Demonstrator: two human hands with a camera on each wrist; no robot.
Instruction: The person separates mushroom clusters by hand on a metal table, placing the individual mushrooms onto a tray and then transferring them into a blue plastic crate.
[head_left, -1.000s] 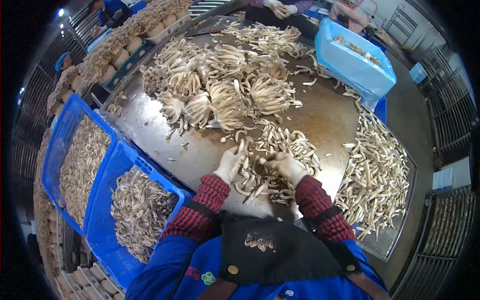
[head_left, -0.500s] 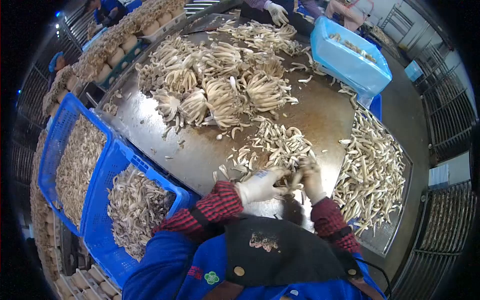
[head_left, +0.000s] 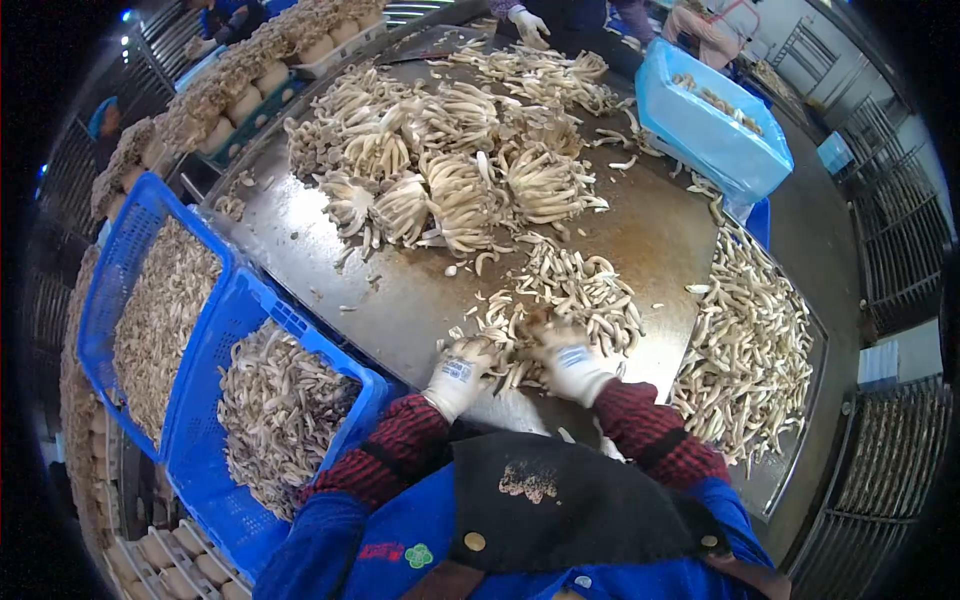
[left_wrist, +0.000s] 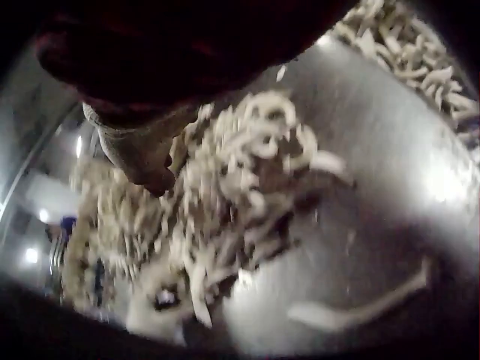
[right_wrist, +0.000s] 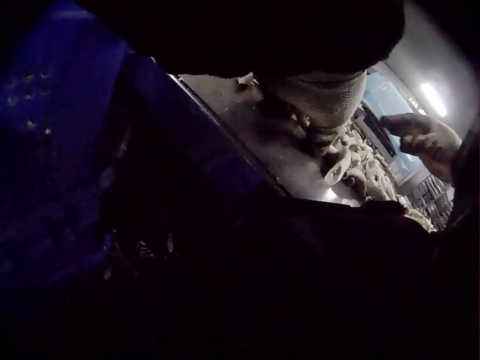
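Note:
Both hands wear whitish gloves with dark, soiled fingers. In the head view my left hand (head_left: 458,378) is at the near left side of a small pile of loose mushrooms (head_left: 590,300); its fingers reach toward the mushrooms at the pile's near edge. My right hand (head_left: 573,364) is close by on the right, its blurred fingers over the same pile. I cannot tell whether the right fingers hold a mushroom. The left wrist view shows a blurred mushroom heap (left_wrist: 240,180) and one long mushroom stem (left_wrist: 360,307) lying apart on the metal. The right wrist view is mostly dark.
Large mushroom clusters (head_left: 450,190) cover the far part of the metal table (head_left: 650,230). Stems are heaped on a side tray (head_left: 745,350) at right. Blue crates (head_left: 215,400) of mushrooms stand at left, a blue-lined bin (head_left: 710,140) at far right. Another person's gloved hand (head_left: 530,28) is across the table.
My hands came together near the table's front edge half a second ago, with mushrooms between them. Now they are apart again, left hand moved left, right hand moved left and forward over the pile.

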